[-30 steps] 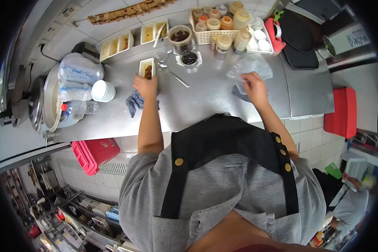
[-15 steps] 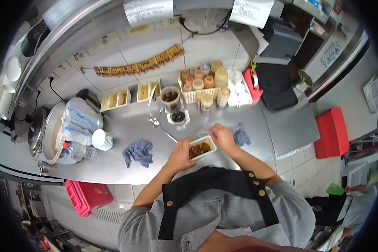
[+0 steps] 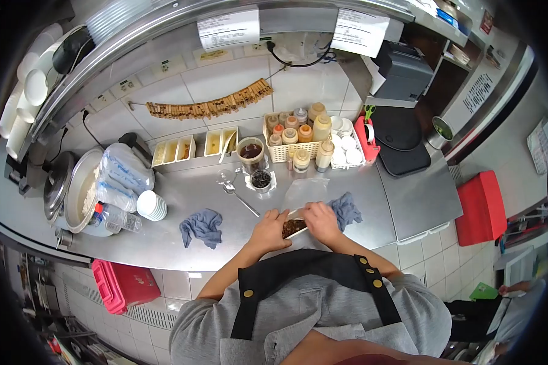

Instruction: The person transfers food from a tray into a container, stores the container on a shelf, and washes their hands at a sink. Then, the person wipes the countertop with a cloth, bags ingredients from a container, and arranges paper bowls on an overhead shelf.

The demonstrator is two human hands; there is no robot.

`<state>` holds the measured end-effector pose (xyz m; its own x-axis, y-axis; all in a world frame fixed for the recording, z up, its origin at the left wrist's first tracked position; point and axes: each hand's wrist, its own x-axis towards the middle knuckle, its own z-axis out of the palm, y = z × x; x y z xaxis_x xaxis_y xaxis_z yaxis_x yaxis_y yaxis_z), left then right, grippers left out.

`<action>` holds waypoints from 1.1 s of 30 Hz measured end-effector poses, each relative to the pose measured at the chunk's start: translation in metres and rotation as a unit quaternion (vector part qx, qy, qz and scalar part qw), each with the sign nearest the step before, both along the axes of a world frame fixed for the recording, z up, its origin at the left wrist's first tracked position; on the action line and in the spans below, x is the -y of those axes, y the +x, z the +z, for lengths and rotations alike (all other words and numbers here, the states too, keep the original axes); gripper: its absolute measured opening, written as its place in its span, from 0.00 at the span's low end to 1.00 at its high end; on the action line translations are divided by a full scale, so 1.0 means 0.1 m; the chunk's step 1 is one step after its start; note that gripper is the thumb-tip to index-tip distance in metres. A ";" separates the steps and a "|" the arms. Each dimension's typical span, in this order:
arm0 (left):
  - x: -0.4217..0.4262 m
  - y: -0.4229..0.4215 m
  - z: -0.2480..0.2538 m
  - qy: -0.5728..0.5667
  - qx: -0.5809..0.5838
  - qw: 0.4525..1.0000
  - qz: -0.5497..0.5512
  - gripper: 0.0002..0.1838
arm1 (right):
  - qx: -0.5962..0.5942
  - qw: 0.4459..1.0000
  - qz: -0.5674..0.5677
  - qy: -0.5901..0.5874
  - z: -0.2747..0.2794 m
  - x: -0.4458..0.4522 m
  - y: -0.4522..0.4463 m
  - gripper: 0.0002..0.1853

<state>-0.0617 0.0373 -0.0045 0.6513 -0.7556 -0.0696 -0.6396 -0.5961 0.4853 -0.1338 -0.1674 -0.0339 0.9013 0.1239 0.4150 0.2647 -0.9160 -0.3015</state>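
A small white rectangular container holding dark brown chopped food is at the counter's front edge. My left hand grips its left side, fingers wrapped over the rim. My right hand is closed at the far right corner, pinching the near end of a thin clear plastic sheet. The plastic spreads away over the counter behind both hands; whether it is a bag or a film I cannot tell. A metal spoon rests beyond my left hand. A blue cloth lies beside my right hand.
Behind stand a dark cup, a jar of dark liquid, a basket of sauce bottles and white food bins. On the left are another cloth, stacked cups and a bottle. A co-worker's hand shows at right.
My right hand has moved left and in against the container. The clear plastic is now spread out behind it, and the container's far part is more covered by my hands.
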 end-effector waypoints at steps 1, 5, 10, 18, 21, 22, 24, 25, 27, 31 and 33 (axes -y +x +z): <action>-0.01 -0.01 0.01 -0.001 0.000 1.000 0.007 0.47 | 0.032 0.998 -0.053 0.022 -0.01 0.01 -0.03 0.17; -0.04 -0.07 0.02 -0.022 0.004 1.000 0.019 0.46 | 0.042 0.981 -0.159 0.108 -0.21 0.14 -0.06 0.21; -0.03 -0.13 -0.04 -0.034 -0.001 0.999 0.023 0.46 | -0.084 0.887 -0.234 0.390 -0.73 0.21 0.00 0.15; -0.04 -0.12 -0.16 -0.046 -0.058 0.992 0.103 0.44 | 0.056 0.943 -0.101 0.311 -0.60 0.13 -0.13 0.10; -0.06 -0.12 -0.18 -0.071 -0.109 0.984 0.122 0.44 | 0.059 0.976 -0.085 0.189 -0.68 0.16 -0.16 0.08; -0.06 -0.12 -0.21 -0.071 -0.107 0.984 0.122 0.44 | 0.022 0.974 -0.095 0.202 -0.68 0.13 -0.18 0.08; -0.05 -0.17 -0.28 -0.078 -0.080 0.984 0.136 0.43 | -0.015 0.971 -0.104 0.216 -0.69 0.09 -0.21 0.08; -0.05 -0.19 -0.29 -0.077 -0.079 0.984 0.137 0.43 | -0.032 0.964 -0.096 0.247 -0.68 0.06 -0.23 0.08; -0.03 -0.22 -0.30 -0.071 -0.048 0.983 0.162 0.41 | -0.050 0.955 -0.088 0.279 -0.69 0.03 -0.22 0.08; -0.04 -0.21 -0.43 -0.087 -0.044 0.979 0.180 0.40 | -0.071 0.934 -0.066 0.343 -0.77 -0.04 -0.17 0.08; -0.10 -0.18 -0.42 -0.111 -0.108 0.970 0.185 0.40 | -0.114 0.911 -0.103 0.382 -0.84 -0.07 -0.15 0.07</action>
